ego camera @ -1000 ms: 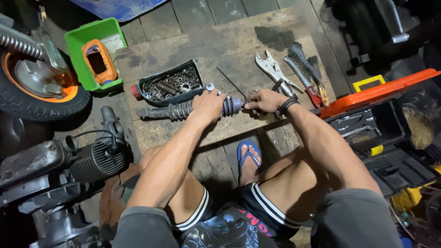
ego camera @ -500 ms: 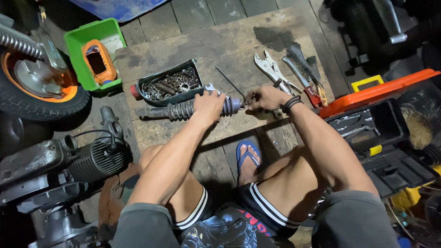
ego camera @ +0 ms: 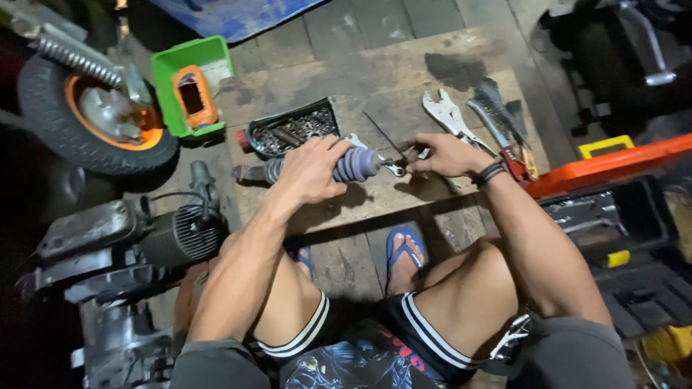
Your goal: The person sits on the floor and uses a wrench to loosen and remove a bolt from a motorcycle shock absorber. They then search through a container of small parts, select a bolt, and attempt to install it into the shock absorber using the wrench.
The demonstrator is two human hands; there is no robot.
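A long shaft with grey ribbed rubber boots (ego camera: 355, 164) lies across a wooden board (ego camera: 404, 79) on the floor. My left hand (ego camera: 311, 170) is wrapped around its middle, between the two boots. Just right of the boot's end, my right hand (ego camera: 440, 153) pinches a small metal tool (ego camera: 395, 168) against the shaft's tip. The shaft's left end (ego camera: 249, 173) sticks out past my left hand. What the fingers of my right hand hide I cannot tell.
A dark tray of nuts and bolts (ego camera: 292, 127) sits behind the shaft. Locking pliers (ego camera: 448, 115) and other hand tools (ego camera: 497, 119) lie at right. An open orange toolbox (ego camera: 613, 173), a green tray (ego camera: 189, 86), a wheel (ego camera: 94, 122) and an engine (ego camera: 144, 238) surround me.
The hands stay on the shaft. My right hand has shifted slightly at the shaft's tip, and the view has moved a little.
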